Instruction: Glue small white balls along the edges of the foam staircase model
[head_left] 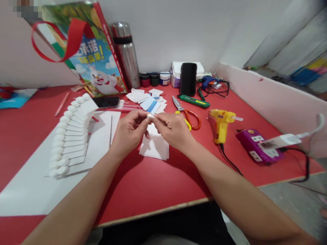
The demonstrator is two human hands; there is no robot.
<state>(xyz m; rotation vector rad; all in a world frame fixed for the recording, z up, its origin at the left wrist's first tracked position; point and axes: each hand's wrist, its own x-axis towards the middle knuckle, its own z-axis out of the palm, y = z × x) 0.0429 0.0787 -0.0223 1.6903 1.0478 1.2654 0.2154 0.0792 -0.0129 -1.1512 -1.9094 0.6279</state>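
Observation:
A small white piece [150,116] is pinched between the fingertips of both hands, above the middle of the red table [143,190]. My left hand [131,131] has its thumb and fingers closed on the left side of the piece. From the right, my right hand [173,129] grips it too, fingers curled. Below them lie white paper cards [154,148] in a small stack. At the left, a curved fan of white strips with round white ends [74,139] stands on a large white sheet [33,190].
Scissors [192,119], a green cutter [194,101] and a yellow glue gun [221,126] lie to the right, near a purple power strip [258,146]. Behind are a phone [188,79], a steel flask [127,58], paint jars [154,79] and a colourful bag [99,68].

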